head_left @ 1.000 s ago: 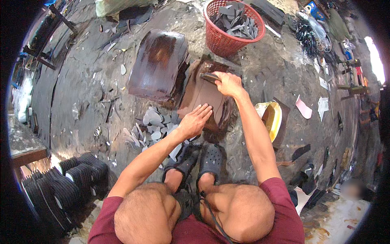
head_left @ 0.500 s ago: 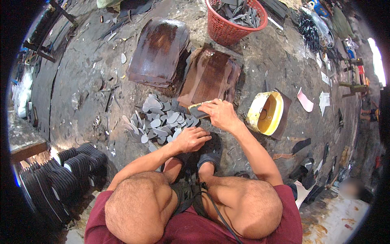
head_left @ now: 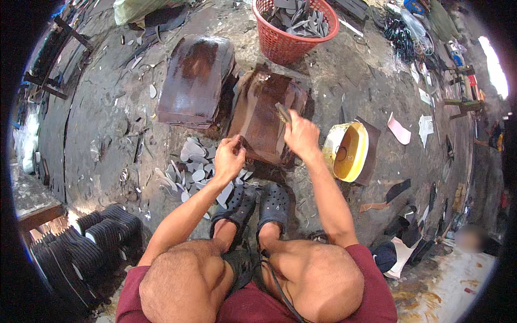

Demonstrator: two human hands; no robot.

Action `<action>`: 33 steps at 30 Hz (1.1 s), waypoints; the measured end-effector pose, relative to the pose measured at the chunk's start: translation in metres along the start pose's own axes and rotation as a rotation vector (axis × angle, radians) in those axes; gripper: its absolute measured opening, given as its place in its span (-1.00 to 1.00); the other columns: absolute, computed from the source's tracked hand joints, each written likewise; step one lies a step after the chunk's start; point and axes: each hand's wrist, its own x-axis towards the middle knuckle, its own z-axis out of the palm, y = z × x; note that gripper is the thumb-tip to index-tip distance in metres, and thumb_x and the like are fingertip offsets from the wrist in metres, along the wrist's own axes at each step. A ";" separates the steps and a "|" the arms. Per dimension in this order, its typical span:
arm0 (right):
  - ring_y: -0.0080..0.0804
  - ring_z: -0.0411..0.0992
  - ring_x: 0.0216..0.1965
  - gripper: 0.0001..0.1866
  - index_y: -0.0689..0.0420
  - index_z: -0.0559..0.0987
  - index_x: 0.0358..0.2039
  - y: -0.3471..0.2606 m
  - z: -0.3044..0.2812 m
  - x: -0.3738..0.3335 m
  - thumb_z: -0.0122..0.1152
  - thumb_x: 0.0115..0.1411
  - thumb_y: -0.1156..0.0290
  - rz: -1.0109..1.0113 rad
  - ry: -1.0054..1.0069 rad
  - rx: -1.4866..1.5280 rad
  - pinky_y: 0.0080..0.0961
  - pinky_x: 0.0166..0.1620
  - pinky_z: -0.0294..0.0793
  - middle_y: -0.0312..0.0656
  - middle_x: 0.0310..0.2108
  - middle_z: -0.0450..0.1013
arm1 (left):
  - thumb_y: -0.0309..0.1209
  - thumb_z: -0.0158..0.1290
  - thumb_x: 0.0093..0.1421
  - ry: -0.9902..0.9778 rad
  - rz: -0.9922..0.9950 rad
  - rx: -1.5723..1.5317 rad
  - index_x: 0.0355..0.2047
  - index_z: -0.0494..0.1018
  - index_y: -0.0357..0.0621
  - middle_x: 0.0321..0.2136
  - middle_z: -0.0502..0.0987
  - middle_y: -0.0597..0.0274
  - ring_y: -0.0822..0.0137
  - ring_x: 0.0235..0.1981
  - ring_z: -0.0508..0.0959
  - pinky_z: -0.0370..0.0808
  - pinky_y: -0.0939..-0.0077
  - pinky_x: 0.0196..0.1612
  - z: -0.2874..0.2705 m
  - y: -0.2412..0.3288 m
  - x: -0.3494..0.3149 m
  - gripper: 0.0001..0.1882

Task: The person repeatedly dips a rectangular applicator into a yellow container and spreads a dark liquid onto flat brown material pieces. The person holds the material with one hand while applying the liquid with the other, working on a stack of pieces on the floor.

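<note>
A stack of dark brown sheets (head_left: 263, 126) lies on the floor in front of me, wet and glossy in patches. My right hand (head_left: 302, 138) is closed around a flat, dark glue spreader (head_left: 283, 112), tilted over the right part of the top sheet. At the stack's near left edge, my left hand (head_left: 229, 159) has its fingers pinched together on the sheet's edge; the fingertips are partly hidden. Grey teardrop-shaped cut pieces (head_left: 196, 169) lie in a loose heap below that hand. To the right stands a yellow-rimmed, cut-open tub (head_left: 349, 152) with amber liquid inside.
Another stack of brown sheets (head_left: 194, 81) lies at the upper left. Behind stands a red plastic basket (head_left: 283, 46) filled with grey pieces. Rows of black soles (head_left: 102, 237) line the lower left. Scraps, including a pink piece (head_left: 398, 129), litter the right floor.
My right hand has moved forward and right with the spreader, which is now turned more upright. My left hand has gone from beside the grey pieces up to the stack's left edge. The view has shifted.
</note>
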 end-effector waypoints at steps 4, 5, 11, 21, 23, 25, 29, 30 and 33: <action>-0.04 0.59 -0.24 -0.60 -0.17 0.56 0.05 0.016 -0.010 0.032 0.16 0.17 0.41 -0.059 -0.066 0.055 0.01 -0.22 0.57 -0.11 -0.25 0.62 | -0.42 0.13 0.15 -0.017 0.008 0.005 0.08 0.53 -0.30 -0.05 0.52 -0.06 0.09 -0.14 0.57 0.50 0.29 0.00 0.007 0.005 -0.005 -0.53; -0.08 0.58 -0.20 -0.59 -0.18 0.58 0.03 0.013 -0.010 0.024 0.15 0.15 0.43 -0.110 -0.103 0.054 -0.02 -0.19 0.59 -0.15 -0.22 0.63 | -0.43 0.12 0.14 -0.009 -0.003 -0.003 0.08 0.53 -0.30 -0.05 0.52 -0.08 0.08 -0.13 0.57 0.50 0.29 0.01 0.008 0.005 -0.007 -0.54; -0.31 0.54 -0.08 -0.53 -0.21 0.66 -0.06 0.005 -0.019 -0.050 0.18 0.00 0.50 -0.292 -0.172 0.106 -0.18 -0.09 0.60 -0.43 -0.06 0.62 | -0.46 0.10 0.10 -0.099 -0.022 -0.022 0.08 0.53 -0.31 -0.10 0.53 -0.12 0.09 -0.12 0.56 0.50 0.32 -0.01 0.001 0.003 -0.002 -0.51; -0.29 0.55 -0.03 -0.56 -0.09 0.62 0.04 0.015 -0.035 -0.067 0.22 0.12 0.51 -0.021 -0.051 0.613 -0.29 0.06 0.50 -0.26 -0.05 0.61 | -0.54 0.33 0.01 0.099 -0.376 -0.541 0.00 0.37 -0.23 -0.34 0.58 0.16 0.34 -0.48 0.56 0.53 0.48 -0.40 0.049 -0.001 0.012 -0.46; -0.37 0.52 -0.04 -0.60 0.07 0.58 0.10 0.030 -0.052 -0.069 0.25 0.23 0.47 0.220 0.138 0.861 -0.38 0.08 0.45 -0.20 -0.08 0.60 | -0.57 0.29 0.05 0.026 -0.586 -0.822 0.06 0.33 -0.19 -0.38 0.58 0.15 0.33 -0.50 0.56 0.53 0.46 -0.44 0.050 0.023 0.019 -0.44; -0.40 0.48 -0.05 -0.60 0.22 0.54 0.11 0.044 -0.065 -0.068 0.27 0.27 0.44 0.293 0.293 0.940 -0.44 0.09 0.41 -0.17 -0.10 0.58 | -0.62 0.21 0.10 0.019 -0.754 -1.100 0.08 0.31 -0.13 -0.45 0.58 0.17 0.33 -0.52 0.55 0.50 0.45 -0.48 0.034 0.077 0.021 -0.47; -0.36 0.48 -0.08 -0.60 0.30 0.53 0.09 0.034 -0.065 -0.062 0.29 0.28 0.43 0.288 0.371 0.904 -0.45 0.06 0.40 -0.14 -0.11 0.57 | -0.67 0.14 0.11 0.129 -0.383 -1.137 0.05 0.34 -0.11 -0.43 0.57 0.21 0.39 -0.52 0.52 0.48 0.48 -0.48 -0.011 0.081 0.062 -0.52; -0.36 0.48 -0.08 -0.61 0.30 0.54 0.08 0.030 -0.069 -0.062 0.29 0.28 0.43 0.297 0.380 0.909 -0.45 0.06 0.40 -0.15 -0.11 0.57 | -0.69 0.12 0.11 0.128 -0.257 -1.057 0.03 0.36 -0.10 -0.41 0.56 0.23 0.42 -0.52 0.51 0.47 0.50 -0.47 -0.029 0.081 0.072 -0.53; -0.39 0.48 -0.13 -0.63 0.33 0.55 0.01 0.020 -0.070 -0.064 0.31 0.27 0.38 0.288 0.391 0.919 -0.46 0.02 0.41 -0.15 -0.16 0.58 | -0.65 0.16 0.09 0.324 -0.086 -1.162 -0.03 0.44 -0.11 -0.34 0.53 0.28 0.48 -0.43 0.52 0.47 0.55 -0.44 -0.085 0.068 0.089 -0.59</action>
